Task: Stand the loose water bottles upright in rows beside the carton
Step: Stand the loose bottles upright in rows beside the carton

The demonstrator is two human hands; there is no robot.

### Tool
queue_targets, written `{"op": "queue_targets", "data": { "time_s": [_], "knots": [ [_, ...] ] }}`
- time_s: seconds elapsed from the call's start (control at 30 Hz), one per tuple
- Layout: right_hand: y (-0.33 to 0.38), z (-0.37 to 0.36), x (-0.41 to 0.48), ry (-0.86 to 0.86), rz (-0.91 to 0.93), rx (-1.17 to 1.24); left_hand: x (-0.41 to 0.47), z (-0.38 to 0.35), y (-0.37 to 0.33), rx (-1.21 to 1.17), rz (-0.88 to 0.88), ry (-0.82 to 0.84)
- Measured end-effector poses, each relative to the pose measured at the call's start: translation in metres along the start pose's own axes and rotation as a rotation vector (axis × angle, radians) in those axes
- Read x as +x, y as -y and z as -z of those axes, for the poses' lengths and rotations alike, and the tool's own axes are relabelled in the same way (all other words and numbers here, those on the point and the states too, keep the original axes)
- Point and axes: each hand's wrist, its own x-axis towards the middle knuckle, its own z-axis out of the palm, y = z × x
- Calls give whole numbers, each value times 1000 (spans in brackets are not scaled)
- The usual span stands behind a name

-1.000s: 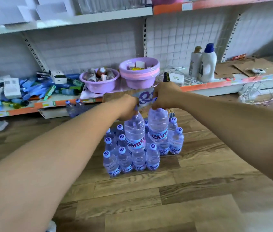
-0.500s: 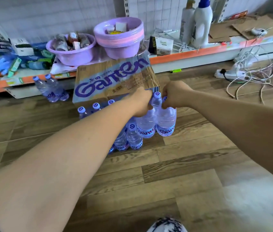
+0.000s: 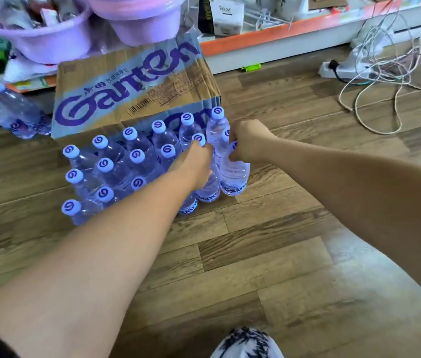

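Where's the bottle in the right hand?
Head view, centre: the bottle is upright at the right end of the rows, right hand gripping its neck.

Water bottles (image 3: 234, 177): clear plastic, glossy, ribbed.
Caps (image 3: 71, 151): pale plastic, matt.
Carton (image 3: 132, 94): brown cardboard, matt, creased, purple print.
Floor (image 3: 256, 254): wood-grain planks, smooth, faint sheen near right.
Basins (image 3: 36, 40): lilac plastic, smooth, far left.
Cables (image 3: 385, 73): white plastic sheathing, far right.

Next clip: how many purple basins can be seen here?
2. The left basin and the right basin sit side by side on the shelf behind the carton. The frame's top edge crops the right one; others may lie outside view.
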Motion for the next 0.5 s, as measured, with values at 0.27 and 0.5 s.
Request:
{"op": "queue_targets", "data": {
  "time_s": [0.27,0.5],
  "knots": [
    [-10,-36,19,-9,5,-23,18,-34,5,-16,65,-45],
    [-11,-44,17,20,-25,-93,14,-32,15,43,-25,-27]
  ]
}}
